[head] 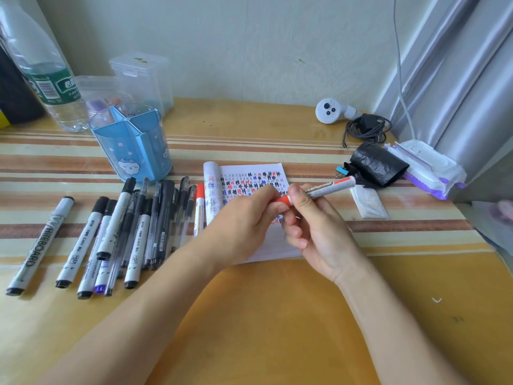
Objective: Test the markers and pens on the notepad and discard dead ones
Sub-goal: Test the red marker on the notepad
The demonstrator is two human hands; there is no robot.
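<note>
A red-capped whiteboard marker (pixel 327 186) is held over the small notepad (pixel 244 182), whose page is covered in black, red and blue test marks. My right hand (pixel 313 226) grips the marker's barrel. My left hand (pixel 247 226) pinches its red cap end (pixel 283 202). Left of the notepad lie several markers and pens (pixel 133 232) side by side, one with a red cap (pixel 199 209) beside the pad, and one whiteboard marker (pixel 39 245) apart at the far left.
A blue divided pen holder (pixel 133 145) stands behind the pens, with clear plastic boxes (pixel 138 79) and a water bottle (pixel 47 79) further back. On the right are a black pouch (pixel 377 163), a wipes pack (pixel 427 168), a coiled cable (pixel 366 126) and a white controller (pixel 330 111).
</note>
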